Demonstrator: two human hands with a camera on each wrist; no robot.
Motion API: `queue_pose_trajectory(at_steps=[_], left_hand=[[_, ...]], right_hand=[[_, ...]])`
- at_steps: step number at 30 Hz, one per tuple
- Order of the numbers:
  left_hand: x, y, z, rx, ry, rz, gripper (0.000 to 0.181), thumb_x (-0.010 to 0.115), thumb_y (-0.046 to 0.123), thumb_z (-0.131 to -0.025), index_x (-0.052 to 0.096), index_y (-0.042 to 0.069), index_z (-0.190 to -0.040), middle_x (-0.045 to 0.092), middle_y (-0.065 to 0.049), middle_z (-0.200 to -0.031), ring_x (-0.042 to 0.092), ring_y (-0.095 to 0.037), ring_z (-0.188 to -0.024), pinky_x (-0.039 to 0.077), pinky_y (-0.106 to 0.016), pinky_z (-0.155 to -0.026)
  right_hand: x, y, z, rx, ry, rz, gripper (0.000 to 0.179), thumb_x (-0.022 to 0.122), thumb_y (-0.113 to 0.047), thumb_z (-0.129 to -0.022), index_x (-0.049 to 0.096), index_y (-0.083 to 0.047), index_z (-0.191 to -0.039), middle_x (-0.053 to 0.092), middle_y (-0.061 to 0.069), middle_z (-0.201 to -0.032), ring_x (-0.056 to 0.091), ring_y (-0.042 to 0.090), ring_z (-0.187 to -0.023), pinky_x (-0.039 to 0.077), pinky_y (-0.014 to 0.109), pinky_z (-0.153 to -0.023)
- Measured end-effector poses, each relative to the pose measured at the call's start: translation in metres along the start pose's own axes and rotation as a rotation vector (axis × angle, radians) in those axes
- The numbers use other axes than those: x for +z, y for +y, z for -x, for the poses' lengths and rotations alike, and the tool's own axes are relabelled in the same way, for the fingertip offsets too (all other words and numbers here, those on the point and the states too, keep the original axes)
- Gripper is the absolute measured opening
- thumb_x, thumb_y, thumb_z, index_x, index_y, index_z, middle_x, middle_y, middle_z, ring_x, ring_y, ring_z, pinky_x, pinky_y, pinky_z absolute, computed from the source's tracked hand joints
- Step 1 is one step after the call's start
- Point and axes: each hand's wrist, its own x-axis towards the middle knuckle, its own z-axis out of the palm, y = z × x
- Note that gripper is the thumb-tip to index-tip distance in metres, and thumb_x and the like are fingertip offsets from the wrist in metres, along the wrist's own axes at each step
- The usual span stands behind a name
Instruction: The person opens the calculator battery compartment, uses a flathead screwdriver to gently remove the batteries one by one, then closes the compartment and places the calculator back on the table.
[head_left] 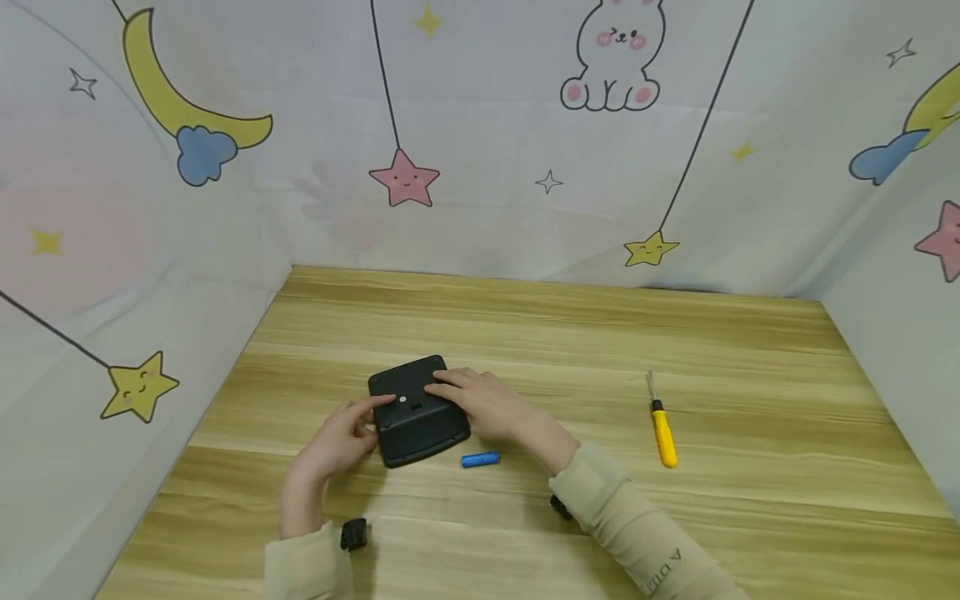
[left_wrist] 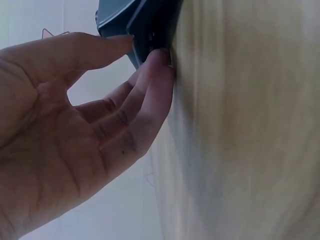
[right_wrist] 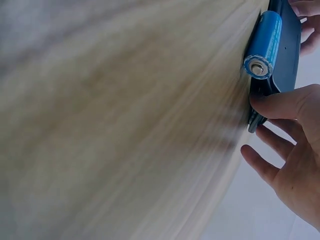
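A black wedge-shaped device (head_left: 423, 435) lies on the table with a small silver disc and a dark slot on its upper face. My left hand (head_left: 337, 442) grips its left edge; in the left wrist view the thumb is above and the fingertips are at the lower edge. On the opposite side my right hand (head_left: 491, 407) holds the device, fingers over the top and thumb (right_wrist: 272, 106) against the edge. A blue cylindrical battery (head_left: 480, 459) rests on the table just in front of the device, near the right hand, touched by neither hand.
A screwdriver (head_left: 663, 432) with a yellow handle lies to the right on the wooden table (head_left: 750, 375). White cloth (head_left: 487, 225) printed with stars, moons and a rabbit hangs at the back and both sides. Each sleeve has a small black object (head_left: 354, 534) beside it.
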Motion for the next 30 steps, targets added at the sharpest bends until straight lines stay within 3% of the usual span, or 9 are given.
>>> queue_pose_trajectory(at_steps=[4, 9, 17, 30], left_hand=[[0.000, 0.001, -0.001, 0.010, -0.012, -0.024, 0.066, 0.053, -0.013, -0.079, 0.051, 0.014, -0.139, 0.049, -0.024, -0.110, 0.047, -0.020, -0.074, 0.040, -0.027, -0.058], [0.000, 0.004, -0.002, 0.050, -0.008, -0.123, 0.068, 0.052, -0.014, -0.080, 0.050, 0.017, -0.140, 0.046, -0.018, -0.098, 0.043, -0.019, -0.071, 0.038, -0.028, -0.061], [0.002, 0.009, -0.004, 0.041, -0.013, -0.231, 0.067, 0.049, -0.009, -0.084, 0.045, 0.022, -0.144, 0.042, -0.014, -0.095, 0.042, -0.021, -0.069, 0.035, -0.030, -0.062], [0.005, 0.011, -0.002, 0.036, 0.004, -0.256, 0.072, 0.051, -0.011, -0.082, 0.043, 0.023, -0.145, 0.042, -0.015, -0.095, 0.041, -0.020, -0.067, 0.033, -0.029, -0.058]], right_hand=[[0.000, 0.002, -0.001, -0.002, 0.005, -0.003, 0.054, 0.056, -0.017, -0.097, 0.039, -0.024, -0.147, 0.035, 0.003, -0.155, 0.038, 0.023, -0.140, 0.044, 0.043, -0.104], [0.001, 0.004, -0.002, -0.001, 0.013, -0.003, 0.049, 0.048, -0.014, -0.100, 0.040, -0.024, -0.147, 0.036, 0.003, -0.155, 0.040, 0.022, -0.139, 0.046, 0.041, -0.102], [0.000, 0.006, -0.002, -0.002, 0.001, -0.006, 0.047, 0.044, -0.014, -0.101, 0.039, -0.023, -0.148, 0.034, 0.002, -0.155, 0.044, 0.022, -0.136, 0.047, 0.040, -0.101], [0.000, 0.009, 0.000, -0.035, 0.027, -0.002, 0.045, 0.043, -0.015, -0.102, 0.041, -0.021, -0.146, 0.038, 0.003, -0.154, 0.047, 0.023, -0.134, 0.048, 0.040, -0.100]])
